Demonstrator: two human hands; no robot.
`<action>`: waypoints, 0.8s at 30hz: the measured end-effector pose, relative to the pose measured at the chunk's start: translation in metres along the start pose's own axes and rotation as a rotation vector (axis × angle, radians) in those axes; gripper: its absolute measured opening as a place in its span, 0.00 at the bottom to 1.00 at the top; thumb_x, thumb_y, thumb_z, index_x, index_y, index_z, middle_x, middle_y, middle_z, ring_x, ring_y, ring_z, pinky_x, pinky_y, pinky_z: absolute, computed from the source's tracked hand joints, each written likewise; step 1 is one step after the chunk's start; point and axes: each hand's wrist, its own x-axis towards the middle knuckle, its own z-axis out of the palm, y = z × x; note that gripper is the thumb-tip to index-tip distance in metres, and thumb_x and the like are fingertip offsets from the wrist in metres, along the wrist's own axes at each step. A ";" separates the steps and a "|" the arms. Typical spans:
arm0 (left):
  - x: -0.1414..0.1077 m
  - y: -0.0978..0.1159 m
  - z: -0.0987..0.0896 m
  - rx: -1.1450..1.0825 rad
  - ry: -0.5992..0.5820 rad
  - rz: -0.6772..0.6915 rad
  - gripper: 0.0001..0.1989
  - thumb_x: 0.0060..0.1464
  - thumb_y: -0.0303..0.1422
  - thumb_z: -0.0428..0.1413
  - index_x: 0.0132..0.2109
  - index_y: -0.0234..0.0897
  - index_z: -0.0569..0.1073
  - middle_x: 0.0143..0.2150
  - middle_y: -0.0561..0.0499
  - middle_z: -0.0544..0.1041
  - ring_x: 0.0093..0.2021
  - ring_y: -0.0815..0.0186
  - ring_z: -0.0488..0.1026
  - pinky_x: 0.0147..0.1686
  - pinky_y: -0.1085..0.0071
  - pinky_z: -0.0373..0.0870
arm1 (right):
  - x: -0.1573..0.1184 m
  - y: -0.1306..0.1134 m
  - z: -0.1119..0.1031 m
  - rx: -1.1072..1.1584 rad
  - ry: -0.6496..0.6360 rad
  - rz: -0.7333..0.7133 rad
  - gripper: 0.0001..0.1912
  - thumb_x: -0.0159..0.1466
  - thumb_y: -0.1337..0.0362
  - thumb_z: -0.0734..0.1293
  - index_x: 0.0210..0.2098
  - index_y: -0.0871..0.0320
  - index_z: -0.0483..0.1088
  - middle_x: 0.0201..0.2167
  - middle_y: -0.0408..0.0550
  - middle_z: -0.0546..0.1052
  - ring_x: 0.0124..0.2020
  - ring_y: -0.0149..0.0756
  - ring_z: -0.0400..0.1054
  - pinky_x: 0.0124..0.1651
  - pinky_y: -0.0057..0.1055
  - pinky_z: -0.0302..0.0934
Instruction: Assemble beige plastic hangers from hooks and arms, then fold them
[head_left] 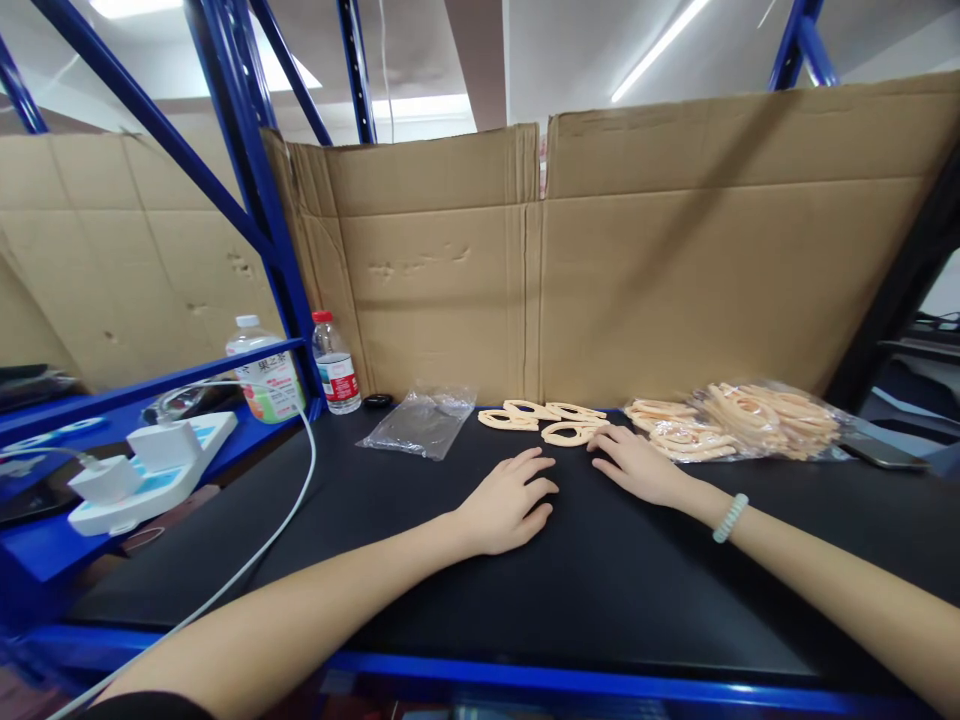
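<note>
Resting Hands Near Pale Loose Pieces (545, 412) on a Black Tabletop (600, 590)

The loose pieces, flat pointed ovals with openings cut through them, lay in a small cluster toward the back of the tabletop, just ahead of the hands. The right hand (637, 468) was at the right end of the nearest one, its fingers parted and loosely curved – they overlapped the edge in view, but whether they pressed on it could not be told. The hand gripped nothing. The left hand (504, 505) was palm down nearer the front edge, its fingers spread and slightly bent, apart from the pieces and with nothing in its grasp.

To the right of the cluster were two clear bags of similar pale pieces (750, 420), with a dark phone (885, 455) beside them. On the left were a flat clear bag (424, 422), a small black object (377, 400) and a red-capped bottle (337, 368). Farther left stood a larger white-capped bottle (268, 375), beyond a blue rail, and a white power strip (161, 480) held plugged-in adapters. A white cable (301, 490) curved down past the left forearm. A pale beaded bracelet (731, 518) circled the right wrist. Behind everything rose creased cardboard (675, 270) – brown, upright, and partly framed by blue metal posts (259, 180).
</note>
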 end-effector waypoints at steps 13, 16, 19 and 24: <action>0.001 -0.001 0.002 -0.078 0.025 -0.028 0.13 0.58 0.30 0.51 0.49 0.35 0.73 0.55 0.42 0.73 0.61 0.52 0.63 0.58 0.54 0.65 | -0.001 0.010 0.004 0.189 -0.003 0.000 0.16 0.67 0.57 0.58 0.51 0.55 0.65 0.60 0.56 0.64 0.62 0.48 0.58 0.60 0.48 0.57; 0.000 0.000 0.001 -0.104 0.045 -0.035 0.12 0.57 0.29 0.51 0.48 0.35 0.73 0.55 0.41 0.73 0.60 0.53 0.64 0.57 0.55 0.66 | -0.005 0.003 0.001 0.300 0.010 0.007 0.08 0.68 0.61 0.58 0.42 0.55 0.66 0.58 0.55 0.64 0.62 0.45 0.58 0.61 0.45 0.56; 0.000 -0.002 0.001 -0.174 0.084 -0.059 0.13 0.55 0.28 0.53 0.48 0.37 0.72 0.55 0.42 0.72 0.58 0.55 0.66 0.57 0.56 0.66 | -0.006 -0.005 -0.002 0.360 -0.011 0.000 0.05 0.68 0.64 0.57 0.37 0.55 0.63 0.54 0.54 0.66 0.58 0.44 0.61 0.57 0.43 0.59; 0.002 -0.011 0.003 -0.502 0.206 -0.275 0.17 0.52 0.28 0.54 0.50 0.39 0.70 0.53 0.44 0.74 0.55 0.56 0.70 0.57 0.54 0.66 | -0.007 -0.016 -0.007 0.336 -0.015 -0.040 0.06 0.68 0.70 0.56 0.36 0.56 0.62 0.40 0.50 0.71 0.41 0.40 0.65 0.46 0.40 0.62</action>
